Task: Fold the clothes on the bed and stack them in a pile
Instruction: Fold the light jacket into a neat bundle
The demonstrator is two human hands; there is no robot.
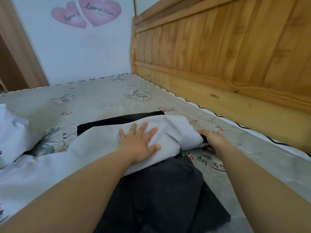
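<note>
A pale grey garment (175, 132) lies folded on top of a black garment (117, 121), whose far edge shows behind it. My left hand (139, 142) presses flat on the grey cloth, fingers spread. At the fold's right end my right hand (212, 139) has its fingers tucked under the grey fabric's edge, gripping it. A dark grey garment (161, 195) lies crumpled nearer me, between my forearms. More white and pale cloth (15, 132) is heaped at the left.
The bed sheet (104, 98) is grey with flower and heart prints. A wooden headboard (218, 56) runs along the right side. A white wall with pink heart stickers (85, 12) stands behind the bed.
</note>
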